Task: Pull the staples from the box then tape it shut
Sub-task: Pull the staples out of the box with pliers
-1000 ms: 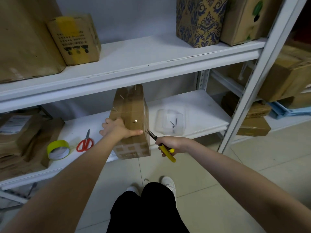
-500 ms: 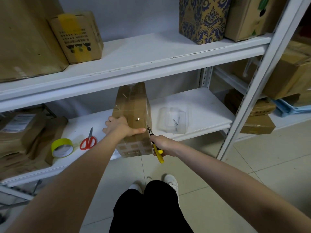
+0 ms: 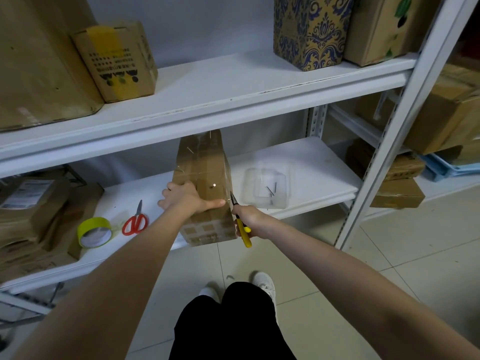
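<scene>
Cardboard box point(image 3: 207, 172) on lower shelf point(image 3: 311, 165): probably light, stiffish, prone to sliding. Gripped across the top by left hand point(image 3: 185, 201); right hand point(image 3: 250, 219) clenched round yellow pliers point(image 3: 242, 227) at its right edge.

The box point(image 3: 205, 175) is showing plain brown, the pliers point(image 3: 244, 233) are wearing yellow handles, the scissors point(image 3: 135, 224) red ones, the tape roll point(image 3: 94, 232) is glowing yellow-green, and an upper box point(image 3: 309, 29) is displaying blue-and-gold damask.

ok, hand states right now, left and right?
Left hand: closed, holding the box.
Right hand: closed, gripping the pliers, tips at the box's right edge.
</scene>
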Motion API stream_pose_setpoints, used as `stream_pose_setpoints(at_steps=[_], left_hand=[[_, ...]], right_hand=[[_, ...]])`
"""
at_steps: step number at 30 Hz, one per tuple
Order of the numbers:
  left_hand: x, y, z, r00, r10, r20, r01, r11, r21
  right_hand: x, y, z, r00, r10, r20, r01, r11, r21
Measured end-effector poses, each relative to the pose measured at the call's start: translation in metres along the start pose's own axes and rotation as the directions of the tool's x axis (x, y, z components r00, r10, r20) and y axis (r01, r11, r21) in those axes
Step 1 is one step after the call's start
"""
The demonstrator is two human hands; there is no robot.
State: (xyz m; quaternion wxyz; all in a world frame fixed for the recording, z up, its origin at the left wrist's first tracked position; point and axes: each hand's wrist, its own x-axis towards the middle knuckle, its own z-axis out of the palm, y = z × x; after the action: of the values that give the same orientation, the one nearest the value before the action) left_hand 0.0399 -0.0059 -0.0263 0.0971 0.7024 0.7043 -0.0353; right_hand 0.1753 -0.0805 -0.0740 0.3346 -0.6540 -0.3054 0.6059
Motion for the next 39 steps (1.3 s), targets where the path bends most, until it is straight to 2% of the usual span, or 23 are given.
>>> stream_pose_setpoints(at_steps=[4, 10, 13, 16, 20, 23, 27, 30, 33, 39], left_hand=[[0.003, 0.002, -0.001, 1.0, -0.014, 0.011, 0.014, 1.0, 0.012], [0.003, -0.001, 0.001, 1.0, 0.024, 0.013, -0.024, 1.0, -0.004], [0.002, -0.002, 0.002, 0.999, 0.027, 0.023, -0.027, 1.0, -0.011], [0.001, -0.003, 0.002, 0.999, 0.03, 0.027, -0.029, 0.999, -0.035], [0.005, -0.011, -0.004, 0.995, 0.066, 0.079, -0.06, 0.995, -0.081], [0.011, -0.018, -0.009, 0.988, 0.099, 0.121, -0.089, 0.992, -0.086], [0.013, -0.023, -0.011, 0.987, 0.123, 0.1, -0.112, 0.987, -0.116], [0.014, -0.024, -0.011, 0.988, 0.13, 0.087, -0.12, 0.986, -0.114], [0.013, -0.024, -0.011, 0.991, 0.113, 0.073, -0.105, 0.988, -0.11], [0.009, -0.023, -0.008, 0.995, 0.095, 0.033, -0.089, 0.984, -0.152]], right_hand=[[0.003, 0.007, -0.011, 0.999, -0.033, -0.043, 0.023, 0.975, -0.222], [0.004, 0.016, -0.042, 0.994, -0.032, -0.102, 0.019, 0.992, -0.121], [0.01, 0.007, -0.058, 0.978, -0.071, -0.197, 0.033, 0.981, -0.192], [0.015, -0.004, -0.075, 0.954, -0.126, -0.274, 0.016, 0.929, -0.37], [0.029, -0.008, -0.089, 0.928, -0.169, -0.333, -0.068, 0.8, -0.596], [0.041, -0.006, -0.091, 0.918, -0.173, -0.356, -0.114, 0.746, -0.656], [0.055, -0.006, -0.089, 0.911, -0.177, -0.371, -0.161, 0.676, -0.719], [0.056, -0.007, -0.083, 0.892, -0.18, -0.414, -0.177, 0.704, -0.688], [0.049, -0.01, -0.073, 0.908, -0.221, -0.357, -0.109, 0.697, -0.709], [0.024, -0.015, -0.053, 0.909, -0.387, -0.154, 0.154, 0.656, -0.739]])
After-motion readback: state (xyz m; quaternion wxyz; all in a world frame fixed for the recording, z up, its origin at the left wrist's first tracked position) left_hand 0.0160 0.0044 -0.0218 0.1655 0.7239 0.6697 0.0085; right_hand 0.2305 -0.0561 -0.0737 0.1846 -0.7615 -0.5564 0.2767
